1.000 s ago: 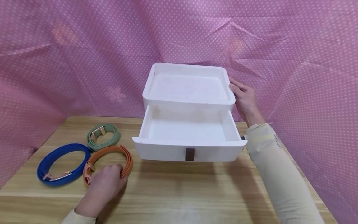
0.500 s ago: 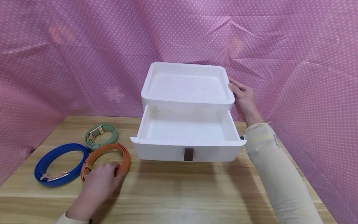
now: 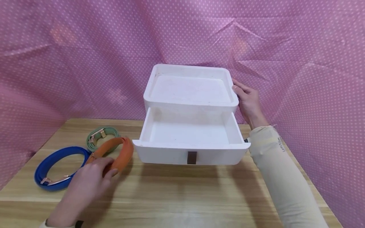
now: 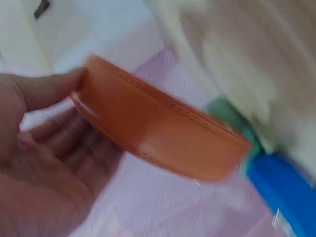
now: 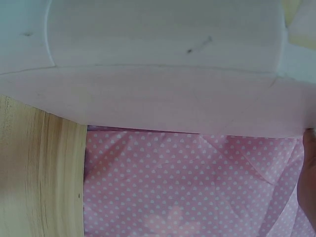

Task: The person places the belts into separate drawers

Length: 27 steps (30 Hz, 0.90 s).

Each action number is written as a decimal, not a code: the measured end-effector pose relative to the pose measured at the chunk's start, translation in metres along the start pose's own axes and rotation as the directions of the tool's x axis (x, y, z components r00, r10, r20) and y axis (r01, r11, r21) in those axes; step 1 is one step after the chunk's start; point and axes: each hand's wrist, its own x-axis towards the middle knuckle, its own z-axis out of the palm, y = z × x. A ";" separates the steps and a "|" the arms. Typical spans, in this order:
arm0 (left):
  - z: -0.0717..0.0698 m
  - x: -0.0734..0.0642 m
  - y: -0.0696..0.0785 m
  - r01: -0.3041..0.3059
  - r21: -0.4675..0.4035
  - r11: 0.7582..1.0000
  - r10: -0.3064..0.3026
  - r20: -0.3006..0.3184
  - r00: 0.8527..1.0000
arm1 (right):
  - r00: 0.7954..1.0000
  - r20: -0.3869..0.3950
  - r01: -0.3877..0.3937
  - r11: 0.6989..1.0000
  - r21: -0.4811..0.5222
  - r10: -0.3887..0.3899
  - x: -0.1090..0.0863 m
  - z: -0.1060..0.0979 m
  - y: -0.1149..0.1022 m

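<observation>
A coiled orange belt point(image 3: 124, 153) is tilted up from the table, pinched by my left hand point(image 3: 89, 177) between thumb and fingers; its near side is hidden by the hand. In the left wrist view the thumb presses one end of the orange belt point(image 4: 153, 123). Beside it lie a coiled blue belt point(image 3: 57, 158) and, farther back, a coiled green belt point(image 3: 104, 133). My right hand point(image 3: 249, 103) rests against the right side of a white drawer unit point(image 3: 191, 91), thumb on the side near the rim. The unit's drawer point(image 3: 191, 133) is pulled out, with nothing in it.
The wooden table point(image 3: 182, 196) carries all of this. Pink dotted cloth point(image 3: 182, 34) hangs behind and on both sides. A brown tab point(image 3: 192, 157) sits on the drawer front, which overhangs the table toward me.
My left hand has moved left and nearer to me while lifting the orange belt, which has tilted off the table. The right hand and the drawer unit have stayed in place.
</observation>
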 end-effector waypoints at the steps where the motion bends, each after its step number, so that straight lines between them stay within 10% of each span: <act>1: -0.004 0.001 -0.002 -0.025 -0.004 1.000 0.025 -0.014 1.000 | 1.000 0.002 0.002 1.000 0.003 -0.002 0.000 0.000 0.000; 7: -0.029 0.004 -0.016 -0.210 -0.008 0.978 0.207 -0.145 0.968 | 1.000 0.016 -0.002 1.000 0.016 0.002 0.000 0.000 0.000; 18: -0.078 0.011 -0.015 -0.530 0.073 0.845 0.510 -0.415 0.754 | 1.000 0.017 -0.013 1.000 0.006 0.013 -0.001 -0.001 0.002; 27: -0.102 0.015 0.008 -0.574 0.134 0.808 0.572 -0.411 0.710 | 0.999 0.024 -0.024 1.000 -0.016 0.024 -0.002 -0.002 0.000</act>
